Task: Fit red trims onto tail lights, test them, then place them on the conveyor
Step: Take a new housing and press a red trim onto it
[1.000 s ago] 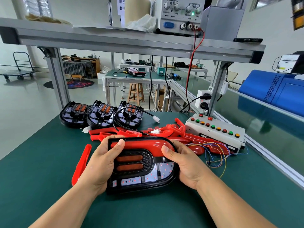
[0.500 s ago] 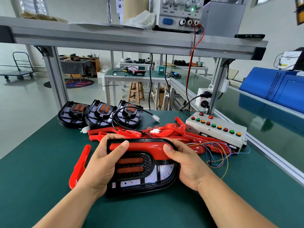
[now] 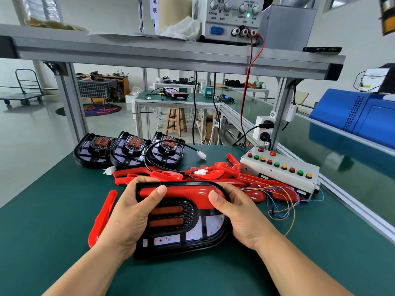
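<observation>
In the lower centre of the frame the person holds a black oval plastic tail light (image 3: 181, 242) low over the green-topped bench (image 3: 53, 199). A glossy curved red trim (image 3: 186, 192) lies along its upper edge. The left hand (image 3: 128, 216) and the right hand (image 3: 241, 218) each grip one end of the tail light: fingers (image 3: 140, 180) curl behind the rim, and both thumbs press on the trim's face.

The step appears to be seating the trim. To do it well, the thumbs should press evenly, working from the ends toward the middle so that every clip catches, while the fingers behind give counter-pressure. Pushing one end alone would likely tilt the trim and leave the other end proud. The seam along the black rim is worth checking for a gap, especially at the rounded right end. Whether the trim is fully home cannot be told from here. The white box with coloured buttons (image 3: 280, 169), at the right middle, lies near for testing.
</observation>
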`<state>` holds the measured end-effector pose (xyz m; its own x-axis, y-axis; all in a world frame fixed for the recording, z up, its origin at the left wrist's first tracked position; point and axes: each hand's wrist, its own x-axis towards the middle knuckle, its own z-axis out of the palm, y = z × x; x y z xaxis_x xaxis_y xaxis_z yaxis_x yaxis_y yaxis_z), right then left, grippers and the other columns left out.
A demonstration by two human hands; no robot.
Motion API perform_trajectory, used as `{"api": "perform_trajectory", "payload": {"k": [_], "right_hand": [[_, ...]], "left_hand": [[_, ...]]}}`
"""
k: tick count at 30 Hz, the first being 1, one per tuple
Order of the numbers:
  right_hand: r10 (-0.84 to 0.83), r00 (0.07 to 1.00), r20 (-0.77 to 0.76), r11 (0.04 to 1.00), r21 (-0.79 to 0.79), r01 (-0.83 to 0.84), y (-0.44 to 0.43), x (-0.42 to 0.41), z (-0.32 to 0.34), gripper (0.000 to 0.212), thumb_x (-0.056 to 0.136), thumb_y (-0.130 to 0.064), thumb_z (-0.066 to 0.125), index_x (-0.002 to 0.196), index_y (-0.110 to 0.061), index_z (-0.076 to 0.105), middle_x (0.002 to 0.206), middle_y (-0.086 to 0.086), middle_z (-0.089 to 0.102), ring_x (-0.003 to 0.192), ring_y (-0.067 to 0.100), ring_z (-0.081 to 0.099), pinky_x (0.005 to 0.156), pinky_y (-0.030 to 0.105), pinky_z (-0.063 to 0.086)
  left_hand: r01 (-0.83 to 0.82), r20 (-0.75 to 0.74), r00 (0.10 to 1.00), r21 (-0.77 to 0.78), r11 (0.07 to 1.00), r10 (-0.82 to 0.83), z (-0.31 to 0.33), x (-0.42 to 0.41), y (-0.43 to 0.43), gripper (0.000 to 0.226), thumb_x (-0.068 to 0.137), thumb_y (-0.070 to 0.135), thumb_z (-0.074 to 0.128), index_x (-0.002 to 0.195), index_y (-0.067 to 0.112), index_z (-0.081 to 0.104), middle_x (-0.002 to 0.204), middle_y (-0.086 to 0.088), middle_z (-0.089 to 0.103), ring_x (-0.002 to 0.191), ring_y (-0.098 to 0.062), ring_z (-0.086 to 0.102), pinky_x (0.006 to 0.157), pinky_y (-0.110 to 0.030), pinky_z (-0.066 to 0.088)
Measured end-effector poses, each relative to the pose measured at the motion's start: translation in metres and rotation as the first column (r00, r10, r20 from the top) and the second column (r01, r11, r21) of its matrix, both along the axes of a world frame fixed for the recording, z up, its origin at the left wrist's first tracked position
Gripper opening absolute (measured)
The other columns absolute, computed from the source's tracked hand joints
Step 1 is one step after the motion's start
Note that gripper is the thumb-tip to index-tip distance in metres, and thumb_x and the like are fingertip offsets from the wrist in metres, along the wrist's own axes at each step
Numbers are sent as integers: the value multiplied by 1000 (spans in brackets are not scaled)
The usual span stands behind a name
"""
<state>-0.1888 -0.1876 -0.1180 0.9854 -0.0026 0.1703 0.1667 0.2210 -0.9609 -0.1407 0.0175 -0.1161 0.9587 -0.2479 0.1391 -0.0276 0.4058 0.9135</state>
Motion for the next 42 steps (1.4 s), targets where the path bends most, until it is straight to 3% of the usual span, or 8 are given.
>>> {"api": "perform_trajectory", "payload": {"k": [10,18,22,27,30,33,37,42], "right_hand": [[-123,991,61,970,-205,133,0,-3,3,44,64,-72,73,99,-45,71,109,-14,73,104,3,67,84,11,48],[-150,986,74,954,-250,164,-2,-1,2,37,78,-49,67,106,-24,66,105,-16,74,98,1,68,81,10,49],[-100,994,-36,989,-111,96,-3,1,-1,50,68,-46,75,109,-17,68,108,-1,75,101,13,70,82,19,53],[26,996,-87,998,-58,-31,-8,4,-2,48,68,-38,80,108,-13,71,114,11,72,107,24,68,89,28,54],[-32,998,-63,990,-141,23,-12,6,-3,55,71,-44,81,115,-13,67,115,7,72,108,22,68,89,27,54],[-103,995,-8,962,-255,98,-13,5,-3,57,67,-64,76,108,-25,69,111,-4,74,105,13,69,86,21,53],[-110,994,14,955,-274,110,-12,5,-5,62,63,-72,75,105,-27,70,110,-6,74,105,10,68,85,17,52],[-49,998,-39,977,-211,40,-15,5,-6,55,69,-44,83,116,-20,65,113,-2,73,105,13,69,83,19,53]], "left_hand": [[2,-6,1000,30,1000,-2,-5,3,-2,26,69,34,78,91,26,65,96,-24,73,83,-45,72,61,-52,59],[-15,-28,999,13,1000,15,-4,1,-3,43,66,34,79,101,18,61,95,-23,74,81,-44,72,58,-50,59],[-8,-48,999,37,999,9,-4,1,-4,32,69,36,77,95,22,63,95,-21,74,81,-43,73,58,-49,59],[-4,-86,996,72,997,10,-2,2,-3,28,67,41,77,88,26,67,94,-18,75,81,-41,73,58,-49,59],[20,-100,995,70,997,-13,-1,1,-4,34,64,43,79,90,26,68,96,-19,75,83,-42,73,60,-50,59],[43,-120,992,67,997,-35,-1,0,-4,39,66,46,79,96,24,66,99,-20,74,86,-42,73,62,-50,59],[32,-97,995,76,997,-25,-1,-1,-4,32,66,44,79,91,28,67,97,-20,74,84,-42,73,61,-51,59],[-138,128,986,232,963,111,-2,2,-4,47,63,54,75,107,47,58,104,-4,73,85,-31,74,65,-47,61]]}}
